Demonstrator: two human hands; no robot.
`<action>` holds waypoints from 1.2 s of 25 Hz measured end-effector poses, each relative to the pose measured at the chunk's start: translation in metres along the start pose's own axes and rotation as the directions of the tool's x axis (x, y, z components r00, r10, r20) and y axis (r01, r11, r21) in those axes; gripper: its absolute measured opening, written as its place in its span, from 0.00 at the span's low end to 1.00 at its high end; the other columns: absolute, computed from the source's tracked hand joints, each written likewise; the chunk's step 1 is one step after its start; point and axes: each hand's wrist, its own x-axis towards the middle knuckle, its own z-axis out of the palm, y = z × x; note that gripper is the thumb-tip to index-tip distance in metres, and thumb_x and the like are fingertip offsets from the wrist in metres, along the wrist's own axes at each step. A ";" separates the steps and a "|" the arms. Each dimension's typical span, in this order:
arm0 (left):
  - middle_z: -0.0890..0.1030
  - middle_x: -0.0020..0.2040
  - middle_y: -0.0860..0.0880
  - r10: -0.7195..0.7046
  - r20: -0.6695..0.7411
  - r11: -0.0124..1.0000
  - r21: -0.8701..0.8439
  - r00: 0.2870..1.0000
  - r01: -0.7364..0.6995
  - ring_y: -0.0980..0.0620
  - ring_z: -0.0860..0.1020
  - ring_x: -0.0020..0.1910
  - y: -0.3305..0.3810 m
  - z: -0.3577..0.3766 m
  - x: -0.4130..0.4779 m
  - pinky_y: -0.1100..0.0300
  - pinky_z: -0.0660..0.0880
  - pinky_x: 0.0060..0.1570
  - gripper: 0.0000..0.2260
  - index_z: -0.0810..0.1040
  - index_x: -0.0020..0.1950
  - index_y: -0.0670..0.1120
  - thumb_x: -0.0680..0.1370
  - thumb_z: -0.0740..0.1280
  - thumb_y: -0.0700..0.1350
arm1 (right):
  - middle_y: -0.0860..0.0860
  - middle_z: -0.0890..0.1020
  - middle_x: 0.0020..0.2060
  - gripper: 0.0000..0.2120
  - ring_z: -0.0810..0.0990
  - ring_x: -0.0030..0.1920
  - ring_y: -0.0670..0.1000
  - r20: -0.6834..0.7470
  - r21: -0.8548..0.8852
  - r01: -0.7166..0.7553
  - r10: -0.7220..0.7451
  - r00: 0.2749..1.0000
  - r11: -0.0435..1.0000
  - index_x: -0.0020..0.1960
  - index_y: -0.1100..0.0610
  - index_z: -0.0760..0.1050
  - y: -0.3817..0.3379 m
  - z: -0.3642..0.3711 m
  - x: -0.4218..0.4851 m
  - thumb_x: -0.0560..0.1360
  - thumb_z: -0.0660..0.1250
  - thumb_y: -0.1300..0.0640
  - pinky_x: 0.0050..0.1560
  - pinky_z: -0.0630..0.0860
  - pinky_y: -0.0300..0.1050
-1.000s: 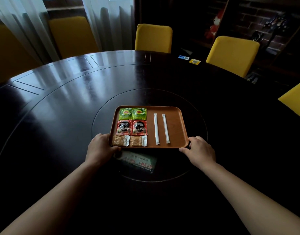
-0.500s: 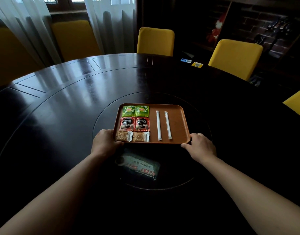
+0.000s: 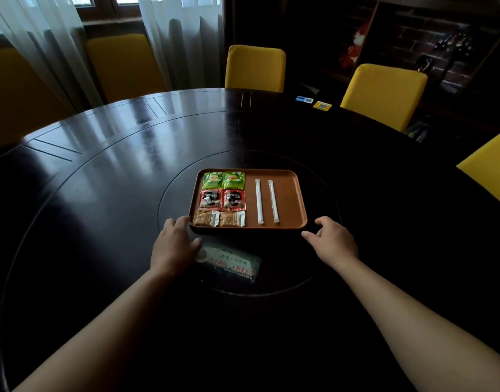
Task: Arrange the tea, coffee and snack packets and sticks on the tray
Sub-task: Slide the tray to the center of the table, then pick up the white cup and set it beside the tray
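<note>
A brown tray (image 3: 289, 199) lies on the inner disc of a dark round table (image 3: 107, 176). On its left side sit three rows of paired packets: green tea packets (image 3: 223, 180) at the back, red coffee packets (image 3: 222, 199) in the middle, tan snack packets (image 3: 219, 218) in front. Two white sticks (image 3: 259, 200) lie side by side to their right. My left hand (image 3: 172, 247) rests by the tray's front left corner, thumb at the rim, fingers loose. My right hand (image 3: 333, 241) hovers just off the front right corner, fingers apart and holding nothing.
A printed card (image 3: 232, 263) lies on the table just in front of the tray, partly under my left hand. Two small cards (image 3: 314, 102) lie at the far edge. Yellow chairs (image 3: 256, 67) ring the table, and curtains hang at the back left.
Both hands held the tray's front corners and slid it a little away from me. Now the right hand has come off the tray and the left hand's grip has loosened.
</note>
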 end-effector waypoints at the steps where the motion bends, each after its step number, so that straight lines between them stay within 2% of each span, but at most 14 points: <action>1: 0.75 0.59 0.41 0.027 -0.006 1.000 -0.002 1.000 -0.027 0.41 0.77 0.57 0.002 0.000 -0.020 0.47 0.75 0.53 0.25 0.72 0.70 0.45 0.74 0.72 0.48 | 0.47 0.80 0.46 0.22 0.80 0.47 0.51 0.005 0.062 -0.016 0.015 1.000 0.998 0.65 0.53 0.73 0.004 -0.006 -0.013 0.75 0.68 0.43 0.47 0.79 0.48; 3: 0.76 0.58 0.43 0.104 0.008 0.995 -0.004 0.995 -0.104 0.42 0.76 0.58 0.007 0.001 -0.073 0.47 0.76 0.54 0.23 0.75 0.69 0.46 0.75 0.71 0.48 | 0.44 0.77 0.40 0.18 0.79 0.44 0.49 0.012 0.189 -0.025 0.023 1.000 0.982 0.62 0.54 0.75 0.011 -0.020 -0.054 0.76 0.69 0.46 0.44 0.75 0.45; 6: 0.77 0.56 0.46 0.219 0.075 0.975 0.028 0.973 -0.221 0.44 0.76 0.55 0.014 0.005 -0.161 0.49 0.76 0.54 0.19 0.78 0.65 0.48 0.75 0.71 0.48 | 0.44 0.79 0.41 0.13 0.80 0.45 0.47 0.019 0.323 -0.013 0.007 1.000 0.946 0.57 0.53 0.79 0.025 -0.038 -0.134 0.76 0.70 0.48 0.45 0.75 0.41; 10: 0.78 0.55 0.46 0.332 0.182 0.933 0.079 0.925 -0.351 0.43 0.77 0.52 0.019 0.026 -0.262 0.48 0.75 0.50 0.17 0.79 0.62 0.48 0.74 0.71 0.48 | 0.43 0.83 0.40 0.05 0.81 0.43 0.42 0.096 0.329 -0.033 0.001 0.995 0.944 0.46 0.50 0.82 0.068 -0.057 -0.260 0.75 0.70 0.49 0.46 0.79 0.41; 13: 0.78 0.59 0.46 0.462 0.239 0.849 0.158 0.854 -0.504 0.41 0.76 0.59 0.025 0.044 -0.299 0.45 0.73 0.57 0.17 0.78 0.62 0.50 0.74 0.68 0.52 | 0.42 0.84 0.39 0.03 0.81 0.42 0.41 0.053 0.291 -0.103 0.091 0.994 0.951 0.46 0.51 0.83 0.120 -0.083 -0.341 0.74 0.72 0.52 0.45 0.78 0.40; 15: 0.76 0.65 0.43 0.488 0.260 0.812 0.214 0.833 -0.542 0.39 0.71 0.67 0.028 0.057 -0.308 0.37 0.67 0.66 0.20 0.77 0.65 0.51 0.75 0.68 0.55 | 0.43 0.84 0.39 0.02 0.81 0.41 0.41 0.017 0.281 -0.181 0.184 0.983 0.943 0.46 0.50 0.83 0.158 -0.101 -0.386 0.74 0.72 0.53 0.44 0.77 0.38; 17: 0.71 0.72 0.40 0.504 0.266 0.790 0.242 0.821 -0.563 0.37 0.63 0.74 0.033 0.070 -0.311 0.30 0.55 0.70 0.23 0.73 0.71 0.53 0.77 0.67 0.57 | 0.43 0.83 0.37 0.01 0.81 0.40 0.40 -0.025 0.268 -0.262 0.279 0.960 0.927 0.46 0.50 0.83 0.192 -0.118 -0.429 0.75 0.72 0.55 0.41 0.76 0.34; 20: 0.60 0.80 0.42 0.504 0.295 0.775 0.260 0.812 -0.576 0.39 0.51 0.80 0.035 0.086 -0.315 0.30 0.45 0.72 0.26 0.62 0.77 0.57 0.80 0.58 0.61 | 0.41 0.83 0.35 0.04 0.81 0.40 0.37 -0.130 0.282 -0.341 0.388 0.912 0.897 0.44 0.50 0.82 0.225 -0.127 -0.481 0.75 0.71 0.58 0.36 0.73 0.28; 22: 0.56 0.81 0.43 0.495 0.295 0.781 0.261 0.818 -0.567 0.40 0.47 0.80 0.032 0.089 -0.318 0.31 0.43 0.73 0.26 0.58 0.79 0.58 0.81 0.54 0.62 | 0.43 0.82 0.34 0.07 0.81 0.37 0.41 -0.189 0.293 -0.412 0.475 0.860 0.863 0.41 0.47 0.79 0.241 -0.122 -0.508 0.74 0.72 0.58 0.34 0.74 0.33; 24: 0.56 0.81 0.43 0.493 0.293 0.788 0.250 0.819 -0.563 0.41 0.47 0.80 0.031 0.088 -0.318 0.32 0.42 0.74 0.26 0.58 0.79 0.58 0.81 0.53 0.62 | 0.46 0.80 0.34 0.09 0.80 0.36 0.48 -0.218 0.303 -0.482 0.552 0.805 0.822 0.41 0.46 0.76 0.255 -0.110 -0.529 0.72 0.74 0.58 0.37 0.78 0.49; 25: 0.56 0.81 0.43 0.494 0.288 0.790 0.245 0.820 -0.562 0.41 0.47 0.80 0.032 0.087 -0.318 0.32 0.42 0.74 0.26 0.58 0.79 0.58 0.81 0.54 0.62 | 0.48 0.79 0.35 0.10 0.79 0.37 0.51 -0.211 0.299 -0.523 0.590 0.779 0.798 0.42 0.47 0.75 0.261 -0.102 -0.537 0.71 0.75 0.57 0.39 0.78 0.51; 28: 0.57 0.81 0.44 0.488 0.286 0.797 0.238 0.824 -0.555 0.41 0.48 0.80 0.032 0.086 -0.319 0.33 0.43 0.74 0.26 0.59 0.79 0.58 0.81 0.54 0.62 | 0.47 0.79 0.38 0.13 0.80 0.39 0.51 -0.097 0.280 -0.652 0.696 0.711 0.705 0.44 0.51 0.74 0.266 -0.075 -0.549 0.69 0.76 0.46 0.41 0.78 0.50; 30: 0.57 0.81 0.44 0.487 0.287 0.798 0.238 0.825 -0.554 0.42 0.48 0.80 0.032 0.086 -0.320 0.33 0.43 0.74 0.26 0.59 0.78 0.59 0.81 0.54 0.62 | 0.47 0.80 0.37 0.14 0.81 0.38 0.50 -0.070 0.255 -0.659 0.693 0.717 0.707 0.44 0.52 0.74 0.264 -0.058 -0.550 0.71 0.74 0.45 0.38 0.76 0.47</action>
